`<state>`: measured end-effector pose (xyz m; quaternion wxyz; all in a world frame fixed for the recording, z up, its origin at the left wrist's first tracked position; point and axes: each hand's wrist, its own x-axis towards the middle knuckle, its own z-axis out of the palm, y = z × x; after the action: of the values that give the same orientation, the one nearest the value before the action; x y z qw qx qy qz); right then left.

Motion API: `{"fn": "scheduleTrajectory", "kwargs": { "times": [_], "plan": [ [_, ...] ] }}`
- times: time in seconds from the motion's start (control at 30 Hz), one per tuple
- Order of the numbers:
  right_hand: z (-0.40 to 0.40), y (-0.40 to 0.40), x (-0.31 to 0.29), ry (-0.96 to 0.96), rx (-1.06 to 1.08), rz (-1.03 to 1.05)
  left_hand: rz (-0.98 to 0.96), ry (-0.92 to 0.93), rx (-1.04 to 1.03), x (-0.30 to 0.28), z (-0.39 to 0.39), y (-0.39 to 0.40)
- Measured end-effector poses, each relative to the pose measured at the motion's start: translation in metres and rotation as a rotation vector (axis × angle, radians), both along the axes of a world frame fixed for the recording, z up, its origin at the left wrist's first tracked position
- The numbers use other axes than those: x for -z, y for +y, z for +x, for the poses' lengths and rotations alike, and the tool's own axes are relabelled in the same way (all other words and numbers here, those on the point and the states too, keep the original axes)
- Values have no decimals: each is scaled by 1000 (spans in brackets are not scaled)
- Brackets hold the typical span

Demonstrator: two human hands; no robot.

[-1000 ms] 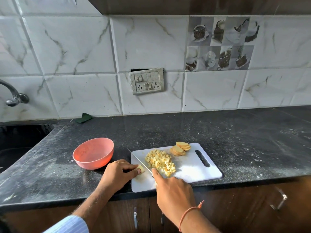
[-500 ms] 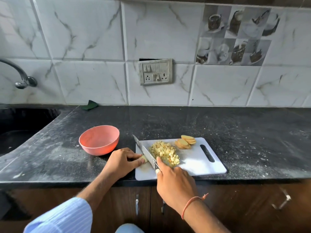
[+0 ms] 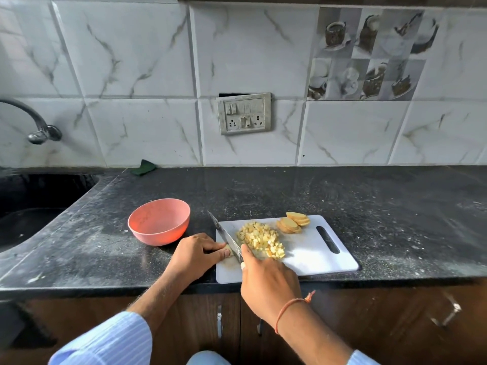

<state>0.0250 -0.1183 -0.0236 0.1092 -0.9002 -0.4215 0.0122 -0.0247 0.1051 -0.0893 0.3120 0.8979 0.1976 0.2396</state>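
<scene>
Knife point(image 3: 225, 237) and right hand point(image 3: 268, 283) meet at the handle, which the curled fingers wrap fully. The flat steel blade tapers to a point and slants away from that grip. Just left of the blade, the left hand point(image 3: 196, 255) pins a small pale chunk point(image 3: 228, 252) under bent fingertips on the smooth white plastic board point(image 3: 316, 259). Right of the blade, touching it, lies a loose heap of yellow cubes point(image 3: 261, 239). Beyond them a few round, tan-edged slices point(image 3: 292, 223) overlap. A matte pink bowl point(image 3: 159, 221), round and deep, stands just beyond the left hand on the speckled dark stone counter point(image 3: 395, 219).
</scene>
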Motion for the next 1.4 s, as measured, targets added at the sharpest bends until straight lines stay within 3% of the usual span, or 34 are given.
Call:
{"fn": "scheduleTrajectory", "kwargs": {
  "times": [0.57,1.1,1.4],
  "plan": [
    [-7,-30,0,-102,-48,-76,33,-9,-30,-1,-2,-12],
    [-1,-26,-7,105,48,175,44,-9,-89,-3,-6,-10],
    [-15,-13,-3,43,22,-2,-13,-9,-58,-1,-6,-5]
  ]
}}
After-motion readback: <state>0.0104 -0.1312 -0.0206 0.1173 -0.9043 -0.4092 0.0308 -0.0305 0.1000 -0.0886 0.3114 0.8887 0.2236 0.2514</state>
